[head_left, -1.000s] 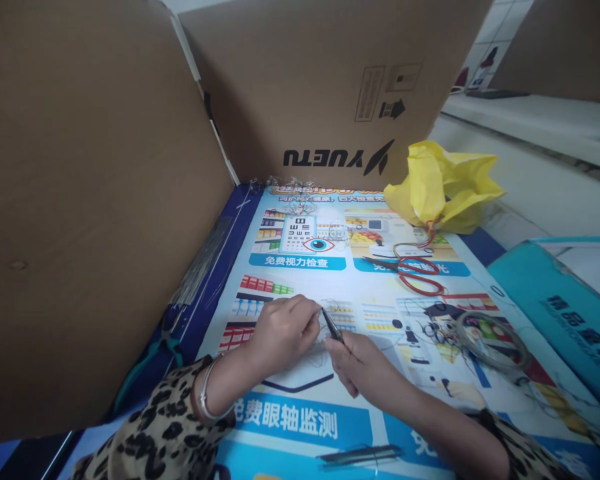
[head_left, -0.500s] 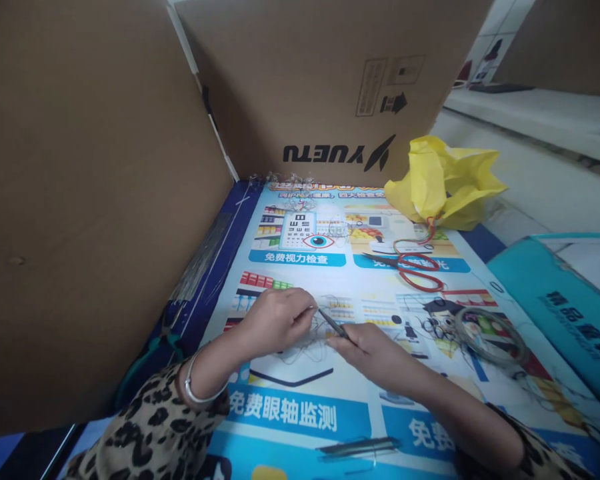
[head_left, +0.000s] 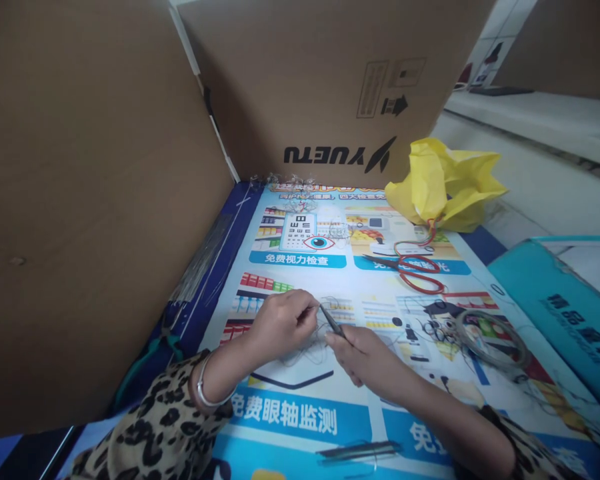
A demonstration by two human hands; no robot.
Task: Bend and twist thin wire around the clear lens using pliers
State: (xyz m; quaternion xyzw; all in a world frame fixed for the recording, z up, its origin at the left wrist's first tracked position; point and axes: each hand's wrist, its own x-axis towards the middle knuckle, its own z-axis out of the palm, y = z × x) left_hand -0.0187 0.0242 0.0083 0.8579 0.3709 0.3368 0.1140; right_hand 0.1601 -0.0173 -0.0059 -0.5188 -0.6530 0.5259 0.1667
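Note:
My left hand (head_left: 285, 323) is closed in a pinch over the printed sheet, with a silver bangle at its wrist; what its fingertips hold is too small to name, though thin wire loops trail beneath it. My right hand (head_left: 367, 353) is closed around dark slim tweezers (head_left: 334, 322), whose tip points up-left and meets the left fingertips. Red-handled scissors (head_left: 417, 272) lie beyond the hands. To the right rests a coil of wire (head_left: 493, 339) beside small dark rings.
Cardboard panels (head_left: 330, 80) stand at the left and back. A yellow bag (head_left: 443, 183) sits at the back right, a teal box (head_left: 560, 313) at the right. Teal-handled pliers (head_left: 155, 350) and thin wires (head_left: 200, 267) lie left; dark thin rods (head_left: 360, 451) lie in front.
My left hand has shifted slightly right, and its forearm moved with it. The right hand has turned a little, and the tweezers point more steeply upward.

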